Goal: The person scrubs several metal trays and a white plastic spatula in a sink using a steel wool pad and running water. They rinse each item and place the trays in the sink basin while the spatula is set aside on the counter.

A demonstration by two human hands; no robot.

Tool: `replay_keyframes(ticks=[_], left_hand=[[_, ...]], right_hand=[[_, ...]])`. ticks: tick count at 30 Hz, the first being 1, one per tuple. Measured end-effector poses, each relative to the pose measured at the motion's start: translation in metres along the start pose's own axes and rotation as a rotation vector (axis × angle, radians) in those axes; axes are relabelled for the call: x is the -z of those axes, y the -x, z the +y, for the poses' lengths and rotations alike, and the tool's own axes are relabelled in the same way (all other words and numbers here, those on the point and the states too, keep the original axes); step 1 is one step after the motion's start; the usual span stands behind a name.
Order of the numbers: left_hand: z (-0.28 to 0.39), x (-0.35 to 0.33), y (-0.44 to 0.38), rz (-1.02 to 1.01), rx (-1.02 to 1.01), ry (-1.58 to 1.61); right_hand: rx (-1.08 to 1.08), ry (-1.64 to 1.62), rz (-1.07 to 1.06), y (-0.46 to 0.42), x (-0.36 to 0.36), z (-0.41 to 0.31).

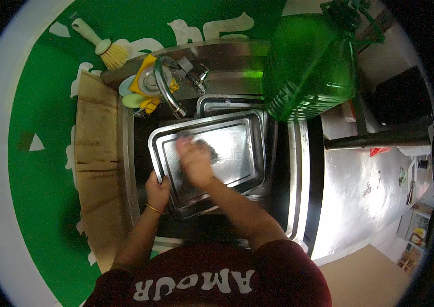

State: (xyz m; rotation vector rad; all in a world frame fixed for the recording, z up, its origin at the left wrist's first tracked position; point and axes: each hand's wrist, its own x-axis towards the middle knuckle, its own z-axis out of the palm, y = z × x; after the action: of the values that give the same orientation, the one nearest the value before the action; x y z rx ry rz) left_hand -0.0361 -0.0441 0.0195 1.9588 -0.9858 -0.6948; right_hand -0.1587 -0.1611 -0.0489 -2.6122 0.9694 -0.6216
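Observation:
My left hand (158, 190) grips the left rim of a rectangular stainless steel tray (232, 132), thumb over the edge. The tray lies tilted over the sink basin, its inside facing up. On its floor, my right hand (196, 163) presses a dark scouring pad (210, 149), largely covered by the fingers and blurred. Beneath and behind this tray, a second metal tray (236, 100) shows only in part. The curved chrome faucet (163, 82) reaches over the basin just behind the tray; no water can be made out.
A wire holder with yellow sponges (148, 104) and a green oval scrubber (133, 101) sits by the faucet. A large green plastic bottle (309, 69) stands back right. A pale-handled brush (101, 44) hangs on the green wall. Rightwards runs a steel counter (366, 192); left, a wooden board (98, 161).

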Motion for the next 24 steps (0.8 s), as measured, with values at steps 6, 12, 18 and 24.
replay_keyframes(ticks=[6,12,18,24], left_hand=[[-0.012,-0.002,-0.004,0.009,-0.043,0.05],[-0.018,-0.009,-0.001,-0.011,-0.025,-0.007],[-0.02,-0.005,-0.004,-0.046,0.066,0.029],[-0.022,-0.021,-0.007,0.014,-0.097,0.022]], right_hand=[[-0.52,0.064,0.346,0.012,-0.021,0.071],[0.0,-0.094,0.099,0.005,-0.03,-0.013],[-0.475,0.017,0.092,0.057,-0.032,0.108],[-0.584,0.053,0.129,0.044,-0.071,0.068]])
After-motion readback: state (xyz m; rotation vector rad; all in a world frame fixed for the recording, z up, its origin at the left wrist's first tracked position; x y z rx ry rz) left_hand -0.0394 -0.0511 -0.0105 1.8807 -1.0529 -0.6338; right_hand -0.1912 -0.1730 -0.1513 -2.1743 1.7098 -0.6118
